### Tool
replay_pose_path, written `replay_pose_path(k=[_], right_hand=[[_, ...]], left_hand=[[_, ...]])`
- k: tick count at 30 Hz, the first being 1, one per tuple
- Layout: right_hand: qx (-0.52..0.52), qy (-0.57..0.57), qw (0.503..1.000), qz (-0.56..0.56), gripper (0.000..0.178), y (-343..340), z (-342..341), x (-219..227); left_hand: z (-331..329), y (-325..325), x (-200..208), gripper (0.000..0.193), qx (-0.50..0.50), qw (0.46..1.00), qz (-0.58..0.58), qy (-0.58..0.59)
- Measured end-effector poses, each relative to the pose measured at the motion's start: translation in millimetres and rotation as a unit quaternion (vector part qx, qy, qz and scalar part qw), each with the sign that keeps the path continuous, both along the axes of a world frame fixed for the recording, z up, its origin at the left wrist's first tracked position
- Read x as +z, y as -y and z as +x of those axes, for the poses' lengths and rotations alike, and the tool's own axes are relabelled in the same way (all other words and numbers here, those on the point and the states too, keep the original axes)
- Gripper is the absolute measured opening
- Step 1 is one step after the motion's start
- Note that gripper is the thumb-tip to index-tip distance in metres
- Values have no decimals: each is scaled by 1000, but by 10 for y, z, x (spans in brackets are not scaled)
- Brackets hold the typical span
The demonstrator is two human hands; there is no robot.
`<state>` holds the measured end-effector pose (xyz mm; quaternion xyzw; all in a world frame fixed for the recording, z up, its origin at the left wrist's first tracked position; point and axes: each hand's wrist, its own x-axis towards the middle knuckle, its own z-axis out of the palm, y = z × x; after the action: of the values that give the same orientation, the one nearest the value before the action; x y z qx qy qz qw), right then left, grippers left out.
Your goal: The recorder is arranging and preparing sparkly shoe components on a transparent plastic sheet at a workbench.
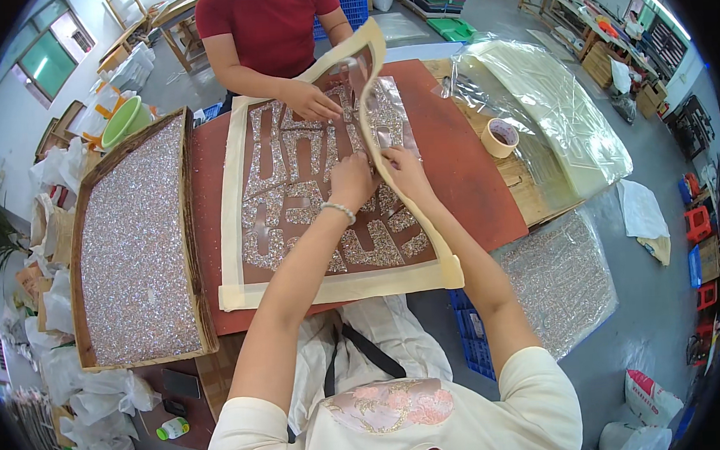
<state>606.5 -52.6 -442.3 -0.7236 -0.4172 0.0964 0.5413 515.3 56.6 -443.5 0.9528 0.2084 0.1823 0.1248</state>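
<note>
A sheet with a cream tape border (pixel 236 224) lies on a reddish-brown board (pixel 472 177). Glittery rhinestone shapes (pixel 370 247) show across its brown middle. The sheet's right border (pixel 375 129) curls up off the board, highest at the far corner. My left hand (pixel 352 182), a beaded bracelet at its wrist, is bent down over the shapes with fingers drawn together; its fingertips are hidden. Just right of it, my right hand (pixel 405 173) has its fingers closed at the raised border. Opposite, a co-worker's hand (pixel 311 102) touches the far part of the shapes.
A wooden tray (pixel 201 317) of loose rhinestones stands at the left. To the right are a tape roll (pixel 500 137) and a stack of plastic-wrapped sheets (pixel 551 106). Lower right lies a wrapped glittery sheet (pixel 565 282) over a blue crate (pixel 470 334). A green basin (pixel 125 122) sits far left.
</note>
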Motion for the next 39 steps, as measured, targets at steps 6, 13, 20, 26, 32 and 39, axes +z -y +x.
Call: replay_pose_path(k=[6,13,20,26,32,39], right_hand=[[-58,18,998,34,25,52,-34,50],[-144,349,924,-61,40,197,110,-632],[-150,304,935,-103,37,194,73,-461],[-110,144,981,67,25,422,-42,78],[18,-283,948,145,24,554,85,452],[115,-317,941,22,27,800,-212,286]], left_hand=[[144,75,-128,24,15,1000,14,19],[164,-47,-14,21,16,998,11,-63],[-334,-446,134,19,45,995,-91,25],[-447,-114,279,21,3,992,-124,-9],[-689,452,432,30,-85,976,-198,-25],[-723,728,139,37,-42,998,-33,-33]])
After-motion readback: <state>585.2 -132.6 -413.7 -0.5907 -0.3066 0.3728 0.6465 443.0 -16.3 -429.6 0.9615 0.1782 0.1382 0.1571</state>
